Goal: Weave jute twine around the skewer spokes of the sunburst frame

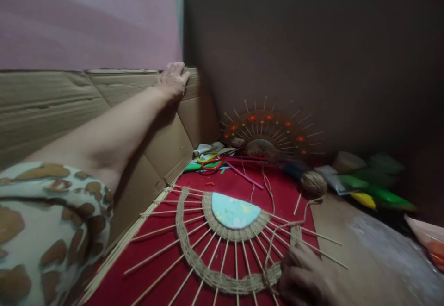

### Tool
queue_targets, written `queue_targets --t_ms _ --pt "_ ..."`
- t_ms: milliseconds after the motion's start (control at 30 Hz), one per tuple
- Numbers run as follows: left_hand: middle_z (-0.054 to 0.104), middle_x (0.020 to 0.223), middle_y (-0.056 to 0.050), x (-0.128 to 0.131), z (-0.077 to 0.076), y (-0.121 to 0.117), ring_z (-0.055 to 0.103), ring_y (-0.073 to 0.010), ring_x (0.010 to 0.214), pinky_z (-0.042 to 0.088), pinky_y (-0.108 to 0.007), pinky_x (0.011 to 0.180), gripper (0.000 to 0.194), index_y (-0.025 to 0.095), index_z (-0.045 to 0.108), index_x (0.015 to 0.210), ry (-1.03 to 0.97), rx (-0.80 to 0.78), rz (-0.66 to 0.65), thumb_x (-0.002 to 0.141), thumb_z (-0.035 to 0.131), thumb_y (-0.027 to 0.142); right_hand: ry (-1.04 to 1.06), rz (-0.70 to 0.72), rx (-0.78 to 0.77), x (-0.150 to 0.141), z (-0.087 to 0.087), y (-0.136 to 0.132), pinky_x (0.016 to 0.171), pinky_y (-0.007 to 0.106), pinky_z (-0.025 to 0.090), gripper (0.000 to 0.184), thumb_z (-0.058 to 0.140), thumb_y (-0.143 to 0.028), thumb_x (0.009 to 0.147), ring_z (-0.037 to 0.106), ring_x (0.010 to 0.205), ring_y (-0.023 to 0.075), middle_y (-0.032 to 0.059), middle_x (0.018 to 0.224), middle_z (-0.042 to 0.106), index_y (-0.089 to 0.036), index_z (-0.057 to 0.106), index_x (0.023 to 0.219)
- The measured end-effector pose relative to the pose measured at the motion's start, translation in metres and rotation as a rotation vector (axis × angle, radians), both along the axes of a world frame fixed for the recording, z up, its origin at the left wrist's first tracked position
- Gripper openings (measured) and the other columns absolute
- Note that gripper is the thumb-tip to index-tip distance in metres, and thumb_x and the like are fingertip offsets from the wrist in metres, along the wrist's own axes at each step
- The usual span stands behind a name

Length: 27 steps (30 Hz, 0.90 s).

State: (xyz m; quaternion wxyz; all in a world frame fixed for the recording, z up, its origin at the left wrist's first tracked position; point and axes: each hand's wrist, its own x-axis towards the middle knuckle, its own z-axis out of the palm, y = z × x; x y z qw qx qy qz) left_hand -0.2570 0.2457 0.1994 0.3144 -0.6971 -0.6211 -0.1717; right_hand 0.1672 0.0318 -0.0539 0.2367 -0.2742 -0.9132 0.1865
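Several sticks (237,259) cut off — right hand (301,271) partly hides woven band (225,283).

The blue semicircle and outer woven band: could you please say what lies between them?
In the head view, an inner woven band edges the blue semicircle; beyond it, wooden sticks cross the red surface to the outer woven band.

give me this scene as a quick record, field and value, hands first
left hand: at the cardboard's top edge
right hand: at the outer woven band, exact grip unclear
centre: light blue half-disc, sticks fanning outward
underneath: red surface
twine ball: beyond right hand
background: fan-shaped piece with red flowers, dimly lit
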Motion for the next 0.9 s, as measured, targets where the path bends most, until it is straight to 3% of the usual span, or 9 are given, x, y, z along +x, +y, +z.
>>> queue_targets --t_ms 100,167,300,400,633,767,833,900 --pt "0.027 0.148 0.008 -0.003 -0.006 0.001 0.009 -0.0113 0.126 -0.004 -0.040 0.115 0.041 0.015 0.039 0.131 -0.012 0.005 -0.159 0.093 0.038 0.031 -0.023 -0.038 -0.034 -0.002 0.003 -0.002 0.061 0.032 0.045 0.025 0.052 -0.028 0.091 0.056 0.072 0.0185 0.0060 0.075 0.062 -0.024 0.063 0.068" --pt "0.030 0.146 0.010 -0.002 -0.005 -0.004 0.004 -0.0116 0.129 -0.007 -0.042 0.115 0.038 0.020 0.043 0.127 -0.024 0.011 -0.248 0.091 0.040 0.029 -0.027 -0.048 -0.056 -0.003 0.006 -0.004 0.063 0.032 0.046 0.025 0.052 -0.028 0.091 0.056 0.074 0.0186 0.0059 0.076 0.062 -0.024 0.064 0.069" --pt "0.031 0.148 0.001 0.008 -0.002 -0.026 0.002 -0.0173 0.132 -0.005 -0.048 0.115 0.041 0.013 0.050 0.121 -0.014 -0.003 -0.232 0.081 0.050 0.022 -0.030 -0.073 -0.096 -0.005 0.013 -0.008 0.067 0.031 0.046 0.027 0.050 -0.026 0.093 0.056 0.076 0.0171 0.0048 0.078 0.062 -0.022 0.062 0.069" --pt "0.033 0.147 0.000 0.015 -0.001 -0.046 0.008 -0.0186 0.131 -0.003 -0.050 0.115 0.040 0.013 0.051 0.120 -0.031 -0.031 -0.217 0.081 0.050 0.018 -0.045 -0.084 -0.132 -0.007 0.016 -0.010 0.066 0.031 0.045 0.030 0.048 -0.027 0.094 0.056 0.074 0.0163 0.0047 0.078 0.061 -0.020 0.060 0.067" --pt "0.051 0.126 -0.004 0.025 -0.005 -0.087 0.029 -0.0205 0.121 0.019 -0.053 0.110 0.031 0.011 0.059 0.112 -0.110 -0.020 -0.191 0.082 0.051 0.013 0.007 -0.082 -0.117 -0.006 0.002 -0.007 0.069 0.032 0.044 0.028 0.049 -0.023 0.092 0.053 0.079 0.0179 0.0054 0.079 0.060 -0.018 0.059 0.067" --pt "0.059 0.112 -0.010 0.060 -0.033 -0.113 0.052 -0.0176 0.095 0.044 -0.041 0.091 0.028 0.008 0.065 0.103 -0.258 -0.054 -0.185 0.080 0.050 0.014 0.034 -0.055 -0.099 -0.005 0.003 -0.005 0.071 0.033 0.046 0.024 0.051 -0.021 0.091 0.053 0.079 0.0184 0.0062 0.080 0.060 -0.018 0.063 0.070" --pt "0.063 0.103 -0.009 0.091 -0.060 -0.135 0.057 -0.0143 0.078 0.049 -0.033 0.075 0.028 0.010 0.067 0.101 -0.363 -0.122 -0.224 0.079 0.054 0.020 0.021 -0.062 -0.083 -0.003 0.007 -0.006 0.072 0.033 0.046 0.022 0.053 -0.022 0.090 0.052 0.081 0.0192 0.0072 0.082 0.060 -0.018 0.065 0.072" --pt "0.066 0.084 -0.005 0.128 -0.090 -0.164 0.060 -0.0147 0.071 0.050 -0.029 0.066 0.027 0.012 0.067 0.101 -0.557 -0.316 -0.383 0.078 0.058 0.025 0.009 -0.067 -0.068 -0.001 0.011 -0.006 0.072 0.033 0.045 0.017 0.057 -0.020 0.088 0.051 0.082 0.0191 0.0072 0.084 0.059 -0.018 0.067 0.075"
